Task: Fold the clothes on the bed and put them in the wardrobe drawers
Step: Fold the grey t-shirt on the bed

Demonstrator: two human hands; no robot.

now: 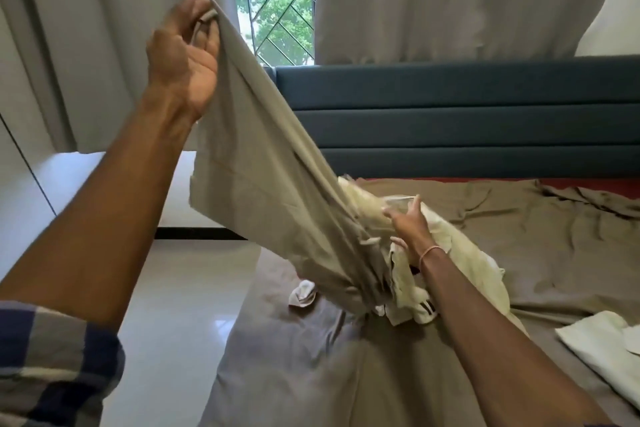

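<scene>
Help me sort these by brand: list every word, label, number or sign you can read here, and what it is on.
None: no text can be read anywhere in this view.
Khaki trousers, held up by the left hand: no tag or print shows.
Cream garment: no lettering visible; partly blurred.
Striped sock: dark stripes only, no words.
</scene>
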